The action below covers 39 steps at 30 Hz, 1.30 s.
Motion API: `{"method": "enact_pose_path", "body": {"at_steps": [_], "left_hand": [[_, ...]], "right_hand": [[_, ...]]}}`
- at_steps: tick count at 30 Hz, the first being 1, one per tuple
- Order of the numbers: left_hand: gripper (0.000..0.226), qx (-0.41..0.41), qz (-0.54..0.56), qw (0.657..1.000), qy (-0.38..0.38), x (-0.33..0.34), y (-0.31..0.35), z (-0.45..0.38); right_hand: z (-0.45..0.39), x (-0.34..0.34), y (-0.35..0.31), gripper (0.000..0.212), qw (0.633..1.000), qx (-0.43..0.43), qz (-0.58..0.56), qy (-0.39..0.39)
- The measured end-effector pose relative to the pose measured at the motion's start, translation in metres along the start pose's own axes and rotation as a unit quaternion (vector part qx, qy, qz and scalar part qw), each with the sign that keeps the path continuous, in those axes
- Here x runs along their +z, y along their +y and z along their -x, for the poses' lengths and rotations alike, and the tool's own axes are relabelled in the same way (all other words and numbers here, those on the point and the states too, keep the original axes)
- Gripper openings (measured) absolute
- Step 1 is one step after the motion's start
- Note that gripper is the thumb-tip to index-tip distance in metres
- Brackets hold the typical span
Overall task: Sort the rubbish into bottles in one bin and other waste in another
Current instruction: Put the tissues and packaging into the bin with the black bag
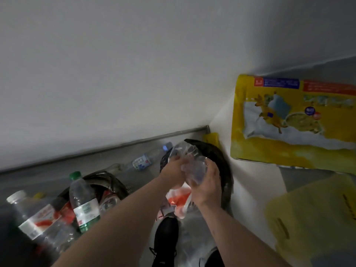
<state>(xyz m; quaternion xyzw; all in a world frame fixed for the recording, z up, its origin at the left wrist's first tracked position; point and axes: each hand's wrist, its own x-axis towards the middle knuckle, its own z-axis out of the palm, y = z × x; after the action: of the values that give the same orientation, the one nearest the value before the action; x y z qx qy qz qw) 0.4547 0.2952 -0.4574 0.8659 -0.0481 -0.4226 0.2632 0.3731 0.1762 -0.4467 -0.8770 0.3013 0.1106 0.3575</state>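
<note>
Both hands, left (174,168) and right (205,186), grip what looks like clear plastic (189,160) above the right bin (221,160); left bin (107,182) holds bottles; one bottle (143,160) remains on the floor.

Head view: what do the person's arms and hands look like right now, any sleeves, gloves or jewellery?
Both forearms are bare up to the frame edge, with no sleeves in view. The left hand and right hand wear no gloves. No watch, ring or wristband shows, though motion blur softens the fingers.
</note>
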Motion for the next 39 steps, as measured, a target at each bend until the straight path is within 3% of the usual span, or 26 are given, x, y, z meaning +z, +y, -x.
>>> {"method": "enact_pose_path", "body": {"at_steps": [3,7,10,12,14,15,17,21,26,30,33,36,39], "left_hand": [[0.058,0.004,-0.079,0.996,-0.051,0.024,-0.012,-0.015],[0.072,-0.023,-0.163,0.980,-0.111,0.050,-0.033,-0.041],[0.060,-0.003,-0.274,0.951,-0.143,0.061,-0.035,-0.056],[0.049,0.053,-0.323,0.924,-0.198,0.063,-0.027,-0.062],[0.048,0.100,-0.301,0.927,-0.198,0.061,-0.022,-0.066],[0.047,0.093,-0.331,0.917,-0.202,0.062,-0.021,-0.060],[0.053,0.019,-0.281,0.941,-0.186,0.053,-0.019,-0.043],[0.052,0.007,-0.191,0.973,-0.127,0.017,0.003,0.016],[0.028,-0.016,-0.129,0.991,-0.023,-0.050,0.064,0.111],[0.038,-0.023,-0.064,0.997,0.031,-0.096,0.127,0.179],[0.040,0.036,-0.036,0.996,0.068,-0.121,0.171,0.217],[0.039,0.132,-0.039,0.986,0.093,-0.126,0.211,0.238],[0.050,0.128,-0.058,0.986,0.084,-0.107,0.246,0.245]], "right_hand": [[-0.011,0.025,0.020,0.094,1.000,0.012,0.019,-0.018],[-0.028,0.051,0.046,0.099,0.998,0.034,0.027,-0.053],[-0.044,0.072,0.071,0.091,0.995,0.056,0.013,-0.077],[-0.051,0.079,0.085,0.083,0.994,0.073,0.010,-0.078],[-0.055,0.080,0.091,0.076,0.994,0.073,0.027,-0.076],[-0.054,0.077,0.090,0.074,0.994,0.078,0.029,-0.077],[-0.039,0.063,0.080,0.077,0.992,0.093,0.023,-0.077],[0.017,0.007,0.043,0.068,0.991,0.107,-0.010,-0.082],[0.096,-0.090,-0.023,0.061,0.989,0.053,-0.032,-0.135],[0.145,-0.172,-0.062,0.046,0.981,0.024,-0.040,-0.188],[0.175,-0.238,-0.074,0.040,0.978,-0.002,-0.063,-0.198],[0.193,-0.299,-0.060,0.034,0.988,-0.013,-0.085,-0.127],[0.199,-0.348,-0.024,0.039,0.996,0.024,-0.088,-0.007]]}}
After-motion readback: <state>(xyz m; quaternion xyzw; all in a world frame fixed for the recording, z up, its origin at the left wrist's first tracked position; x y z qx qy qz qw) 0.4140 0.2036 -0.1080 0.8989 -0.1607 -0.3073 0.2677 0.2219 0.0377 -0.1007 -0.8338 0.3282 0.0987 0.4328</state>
